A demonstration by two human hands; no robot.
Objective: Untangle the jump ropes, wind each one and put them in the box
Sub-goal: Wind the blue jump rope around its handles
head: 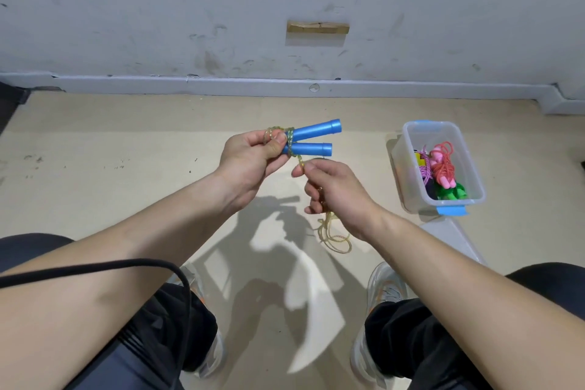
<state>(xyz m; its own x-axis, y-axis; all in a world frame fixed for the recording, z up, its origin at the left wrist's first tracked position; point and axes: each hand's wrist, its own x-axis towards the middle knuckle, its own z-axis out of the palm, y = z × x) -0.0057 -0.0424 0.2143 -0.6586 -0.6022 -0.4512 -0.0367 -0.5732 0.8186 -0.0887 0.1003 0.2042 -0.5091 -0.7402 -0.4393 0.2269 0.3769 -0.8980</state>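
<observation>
Blue handles [311,140] sat gripped together in my left hand [253,157], yellowish rope [327,226] partly wound round them, my right hand [335,190] pinching the slack; other ropes [443,168] already lay in the box [408,168], so I judged this one the last

We log bare forearms [142,241], black trousers [421,342], pale grey trainers [387,286] with orange trim, a black cable [126,264] over the left forearm.
</observation>
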